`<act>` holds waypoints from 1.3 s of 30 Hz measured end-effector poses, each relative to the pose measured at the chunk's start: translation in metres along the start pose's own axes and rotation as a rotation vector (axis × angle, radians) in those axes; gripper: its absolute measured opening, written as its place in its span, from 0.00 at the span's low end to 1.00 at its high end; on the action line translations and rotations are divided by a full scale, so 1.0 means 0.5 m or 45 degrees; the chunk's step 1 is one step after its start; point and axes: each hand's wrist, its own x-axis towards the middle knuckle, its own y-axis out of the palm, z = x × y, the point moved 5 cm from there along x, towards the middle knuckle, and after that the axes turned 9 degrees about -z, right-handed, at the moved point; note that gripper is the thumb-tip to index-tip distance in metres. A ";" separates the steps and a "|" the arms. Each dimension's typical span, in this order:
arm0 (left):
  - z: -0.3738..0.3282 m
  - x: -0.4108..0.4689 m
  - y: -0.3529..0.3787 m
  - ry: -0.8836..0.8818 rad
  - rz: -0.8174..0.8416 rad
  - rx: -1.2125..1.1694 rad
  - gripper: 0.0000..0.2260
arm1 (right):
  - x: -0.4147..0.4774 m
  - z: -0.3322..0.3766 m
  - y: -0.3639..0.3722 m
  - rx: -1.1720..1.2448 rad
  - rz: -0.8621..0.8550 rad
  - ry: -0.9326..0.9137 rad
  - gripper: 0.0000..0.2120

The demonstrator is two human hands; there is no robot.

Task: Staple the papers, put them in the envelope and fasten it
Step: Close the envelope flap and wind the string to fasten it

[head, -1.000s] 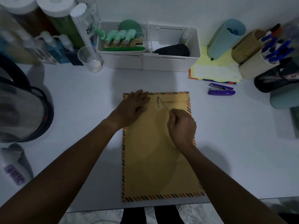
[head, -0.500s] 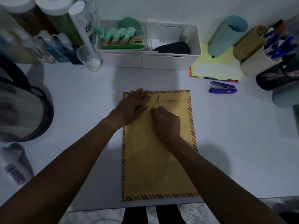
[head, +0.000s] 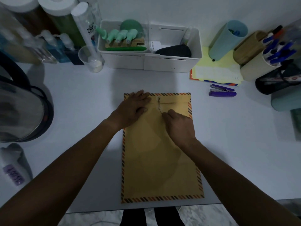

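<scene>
A brown envelope point(head: 156, 160) with a striped border lies flat on the white table, its flap folded down at the far end. Two round buttons sit on the flap area, and a thin string point(head: 159, 105) runs between them and down to my right hand. My left hand point(head: 133, 108) presses flat on the envelope's top left corner, fingers spread. My right hand point(head: 179, 124) pinches the string's end just below the lower button. The papers are out of sight. A purple stapler point(head: 222, 92) rests on the table to the right of the envelope.
A white organiser box point(head: 149, 62) stands behind the envelope. Bottles and a clear cup point(head: 91, 61) crowd the back left, a metal kettle point(head: 19, 108) the left. Pen holders point(head: 260, 66) and a yellow pad point(head: 216, 70) fill the back right. The table's front edge runs just below the envelope.
My right hand swung left toward the buttons, then back right and lower, pulling the string around them. My left hand stayed pressed on the flap corner.
</scene>
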 end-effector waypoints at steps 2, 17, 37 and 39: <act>-0.001 0.001 0.000 -0.004 -0.001 0.001 0.22 | -0.001 -0.005 -0.001 0.053 -0.018 0.131 0.06; 0.005 0.002 0.005 0.011 -0.010 0.022 0.24 | 0.105 -0.075 0.000 0.223 -0.017 0.349 0.07; 0.011 0.003 0.009 0.036 -0.067 -0.014 0.25 | 0.242 -0.063 0.025 0.230 0.379 -0.023 0.08; 0.010 0.002 0.009 0.040 -0.076 -0.009 0.25 | 0.244 -0.064 0.024 0.242 0.381 0.001 0.08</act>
